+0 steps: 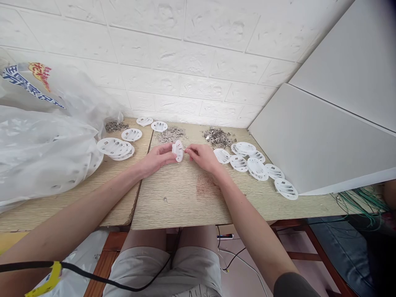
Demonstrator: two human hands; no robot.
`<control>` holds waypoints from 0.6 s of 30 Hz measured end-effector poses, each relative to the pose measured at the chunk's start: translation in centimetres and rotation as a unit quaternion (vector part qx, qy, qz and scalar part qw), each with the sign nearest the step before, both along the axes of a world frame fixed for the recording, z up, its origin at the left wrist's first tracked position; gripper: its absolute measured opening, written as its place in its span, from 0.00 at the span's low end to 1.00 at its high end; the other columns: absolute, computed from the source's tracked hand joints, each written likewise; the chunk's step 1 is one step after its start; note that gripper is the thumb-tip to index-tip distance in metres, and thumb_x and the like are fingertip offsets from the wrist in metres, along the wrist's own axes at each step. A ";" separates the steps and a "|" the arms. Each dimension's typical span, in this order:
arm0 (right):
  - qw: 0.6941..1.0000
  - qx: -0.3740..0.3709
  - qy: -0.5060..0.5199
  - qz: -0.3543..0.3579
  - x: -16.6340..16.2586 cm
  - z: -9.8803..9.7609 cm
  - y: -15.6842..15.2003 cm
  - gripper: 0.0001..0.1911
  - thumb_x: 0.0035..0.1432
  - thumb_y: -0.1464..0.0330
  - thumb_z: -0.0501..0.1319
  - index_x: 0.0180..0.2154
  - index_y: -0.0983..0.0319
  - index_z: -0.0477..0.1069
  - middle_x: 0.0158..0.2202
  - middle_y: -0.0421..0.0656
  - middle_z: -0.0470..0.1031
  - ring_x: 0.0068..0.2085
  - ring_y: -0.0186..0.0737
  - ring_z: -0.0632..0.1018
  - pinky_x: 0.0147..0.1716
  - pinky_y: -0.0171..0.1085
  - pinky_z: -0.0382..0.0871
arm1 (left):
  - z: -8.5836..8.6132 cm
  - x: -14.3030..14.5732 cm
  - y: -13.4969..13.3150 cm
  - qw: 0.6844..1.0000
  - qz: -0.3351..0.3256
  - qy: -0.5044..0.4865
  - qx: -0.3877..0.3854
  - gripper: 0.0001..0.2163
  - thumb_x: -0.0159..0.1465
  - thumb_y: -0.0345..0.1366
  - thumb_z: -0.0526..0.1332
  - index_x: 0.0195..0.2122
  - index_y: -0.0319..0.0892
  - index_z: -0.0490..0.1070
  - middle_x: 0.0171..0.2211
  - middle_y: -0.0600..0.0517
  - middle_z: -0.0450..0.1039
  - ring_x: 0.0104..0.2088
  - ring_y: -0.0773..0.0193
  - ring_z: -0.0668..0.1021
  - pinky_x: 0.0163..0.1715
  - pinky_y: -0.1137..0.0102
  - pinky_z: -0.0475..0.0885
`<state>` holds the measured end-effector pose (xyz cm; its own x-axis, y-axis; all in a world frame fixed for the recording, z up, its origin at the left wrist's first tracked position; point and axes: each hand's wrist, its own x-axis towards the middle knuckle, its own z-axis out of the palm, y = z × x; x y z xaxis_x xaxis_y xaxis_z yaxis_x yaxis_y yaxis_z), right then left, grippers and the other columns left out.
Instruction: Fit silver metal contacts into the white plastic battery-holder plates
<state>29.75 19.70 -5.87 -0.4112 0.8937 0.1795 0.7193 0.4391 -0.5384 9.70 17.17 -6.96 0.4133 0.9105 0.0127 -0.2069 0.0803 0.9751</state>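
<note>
My left hand (157, 159) grips a small round white plastic disc (178, 150) on edge, just above the wooden table (173, 202). My right hand (202, 156) is pinched right beside the disc's edge; whatever tiny piece it holds is too small to name. Behind the hands lie two heaps of small metal bits (172, 133) (218, 136).
A row of white slotted discs (258, 165) lies to the right, below a slanted white panel (321, 140). More discs (115, 147) are stacked at the left beside a big clear plastic bag (40, 144). Green wires (359, 202) hang off the right edge.
</note>
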 end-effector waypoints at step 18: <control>0.998 0.021 -0.054 -0.012 -1.0 -0.5 -0.4 0.16 0.65 0.64 0.53 0.31 0.61 0.76 0.28 0.45 0.76 0.27 0.38 0.68 0.28 0.35 0.51 | 0.0 0.4 -0.2 0.992 0.069 0.103 0.024 0.29 0.48 0.38 0.73 0.52 0.42 0.73 0.51 0.46 0.75 0.50 0.54 0.76 0.56 0.56 0.65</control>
